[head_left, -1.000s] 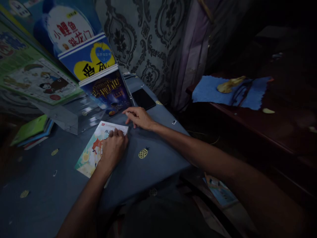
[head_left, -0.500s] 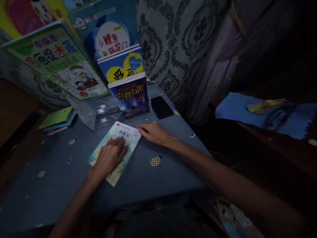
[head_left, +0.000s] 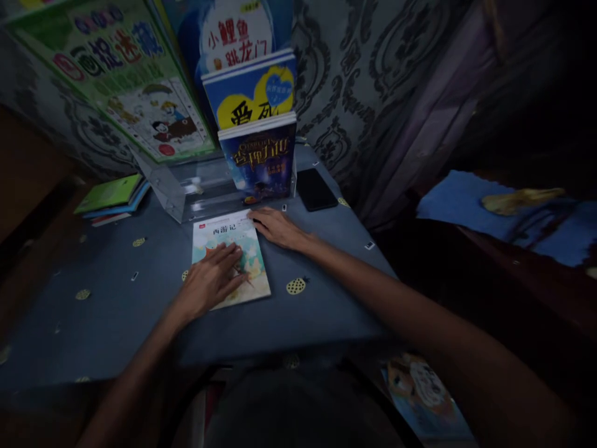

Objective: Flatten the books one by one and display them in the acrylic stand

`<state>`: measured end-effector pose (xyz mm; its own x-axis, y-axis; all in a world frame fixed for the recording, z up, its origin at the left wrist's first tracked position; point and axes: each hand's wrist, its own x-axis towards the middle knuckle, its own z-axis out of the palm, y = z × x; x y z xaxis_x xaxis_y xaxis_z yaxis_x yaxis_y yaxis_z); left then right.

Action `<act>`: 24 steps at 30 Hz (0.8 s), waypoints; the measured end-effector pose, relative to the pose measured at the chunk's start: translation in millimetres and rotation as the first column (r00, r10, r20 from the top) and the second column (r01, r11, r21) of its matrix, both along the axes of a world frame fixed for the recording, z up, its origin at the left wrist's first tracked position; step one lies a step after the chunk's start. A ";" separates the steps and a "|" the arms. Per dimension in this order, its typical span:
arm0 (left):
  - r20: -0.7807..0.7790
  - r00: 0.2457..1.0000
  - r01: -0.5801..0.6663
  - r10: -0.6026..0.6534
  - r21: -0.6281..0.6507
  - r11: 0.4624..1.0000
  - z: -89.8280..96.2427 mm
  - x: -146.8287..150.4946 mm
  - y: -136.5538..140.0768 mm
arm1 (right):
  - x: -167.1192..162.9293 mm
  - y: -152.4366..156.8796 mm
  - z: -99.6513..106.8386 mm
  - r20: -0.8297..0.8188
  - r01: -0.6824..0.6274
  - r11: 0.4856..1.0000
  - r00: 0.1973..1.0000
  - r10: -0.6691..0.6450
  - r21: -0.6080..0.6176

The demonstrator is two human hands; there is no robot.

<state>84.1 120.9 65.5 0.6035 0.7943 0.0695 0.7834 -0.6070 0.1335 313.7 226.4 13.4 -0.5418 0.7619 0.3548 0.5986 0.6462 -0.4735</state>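
Note:
A thin paperback book (head_left: pixel 256 261) with a white and teal cover and dark title characters lies closed on the cloth-covered table (head_left: pixel 326 305). My left hand (head_left: pixel 212 277) rests palm down across the lower left of its cover, fingers stretched out and slightly apart. At the upper right corner of the book is my right hand (head_left: pixel 277 229), with its thumb and fingertips closed on that corner. Part of the cover picture is hidden beneath the left hand.
Behind the book, a clear plastic stand (head_left: pixel 170 186) holds several upright books, a dark blue one (head_left: pixel 261 162) in front. A black phone (head_left: pixel 317 190) lies to its right. A small stack of booklets (head_left: pixel 112 199) sits at left. A blue cloth (head_left: pixel 457 199) is off to the right.
The book has turned counterclockwise, its top edge swinging left, and now lies nearly square to the table's front edge. My right hand has moved left with the corner; my left hand stays on the cover.

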 end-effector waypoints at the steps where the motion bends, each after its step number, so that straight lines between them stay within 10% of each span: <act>1: -0.003 0.999 0.033 -0.033 -0.033 0.999 2.3 -2.1 -2.3 | -0.9 1.2 -2.2 -0.012 -0.012 1.000 1.000 0.012 0.006; 24: -0.070 0.981 0.187 -0.178 0.155 0.970 -4.8 15.8 -38.8 | 0.3 -10.0 -8.8 0.044 -0.014 1.000 0.999 0.015 -0.008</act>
